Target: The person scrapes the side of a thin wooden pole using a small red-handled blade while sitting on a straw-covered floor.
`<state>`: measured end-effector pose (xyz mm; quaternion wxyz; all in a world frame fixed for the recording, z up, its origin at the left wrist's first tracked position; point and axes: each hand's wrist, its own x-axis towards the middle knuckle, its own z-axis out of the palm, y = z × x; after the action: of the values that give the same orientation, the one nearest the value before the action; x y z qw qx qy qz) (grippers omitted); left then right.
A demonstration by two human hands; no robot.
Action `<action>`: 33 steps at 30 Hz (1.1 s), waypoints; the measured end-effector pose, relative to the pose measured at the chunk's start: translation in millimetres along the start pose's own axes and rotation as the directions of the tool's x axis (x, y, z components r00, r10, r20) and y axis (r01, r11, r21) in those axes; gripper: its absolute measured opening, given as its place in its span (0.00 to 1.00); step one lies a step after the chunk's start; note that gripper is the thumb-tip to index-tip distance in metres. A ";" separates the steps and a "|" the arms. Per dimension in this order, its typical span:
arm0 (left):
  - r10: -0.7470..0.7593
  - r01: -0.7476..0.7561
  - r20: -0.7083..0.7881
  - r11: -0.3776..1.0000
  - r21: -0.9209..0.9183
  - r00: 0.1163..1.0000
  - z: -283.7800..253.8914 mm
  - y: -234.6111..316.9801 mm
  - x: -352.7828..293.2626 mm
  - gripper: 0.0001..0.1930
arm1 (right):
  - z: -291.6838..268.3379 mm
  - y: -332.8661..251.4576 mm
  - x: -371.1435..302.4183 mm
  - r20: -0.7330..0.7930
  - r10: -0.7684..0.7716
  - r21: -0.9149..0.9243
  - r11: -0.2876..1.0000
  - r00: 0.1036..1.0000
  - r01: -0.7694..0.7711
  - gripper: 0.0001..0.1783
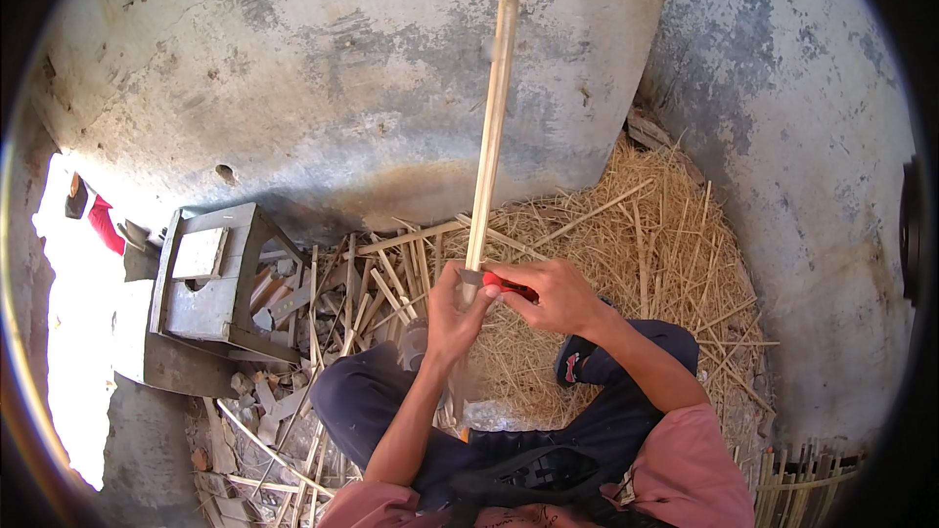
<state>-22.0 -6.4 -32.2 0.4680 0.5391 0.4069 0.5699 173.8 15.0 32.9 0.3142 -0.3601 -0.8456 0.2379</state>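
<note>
A long pale strip, bamboo or wood (492, 117), runs from the top of the head view down to my hands, its lower end blurred between my knees. My left hand (456, 318) is closed around its lower part. In my right hand (558, 295) is a red-and-black-handled knife (497, 282), gripped from the right side. Its short grey blade lies across the strip at my left thumb and fingers. How far the blade enters the strip, I cannot tell.
Thin shavings (606, 225) heap on the floor ahead and to the right. Loose sticks and scraps (381, 279) lie ahead left, beside a worn wooden stool-like frame (210, 284). A stained wall (323, 68) rises close ahead. Upright strips (807, 484) stand at the lower right.
</note>
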 end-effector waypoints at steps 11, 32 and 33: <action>-0.084 0.085 0.017 0.992 -0.093 0.996 1.6 5.5 -1.0 0.16 | -1.2 -1.6 0.8 -0.015 -0.009 -0.016 1.000 1.000 0.009 0.24; -0.051 0.063 -0.082 0.988 0.143 0.995 1.4 6.1 -1.6 0.18 | 0.4 -4.9 -1.2 -0.081 -0.047 -0.103 0.994 0.996 0.039 0.24; -0.045 0.058 -0.088 0.987 0.147 0.995 1.8 6.7 -1.7 0.18 | 1.6 -3.6 -1.7 -0.091 -0.053 -0.105 0.994 0.994 0.044 0.24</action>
<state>-20.8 -9.7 -26.0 0.4233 0.5375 0.4816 0.5477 171.9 11.1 33.5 0.3405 -0.3659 -0.8494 0.1692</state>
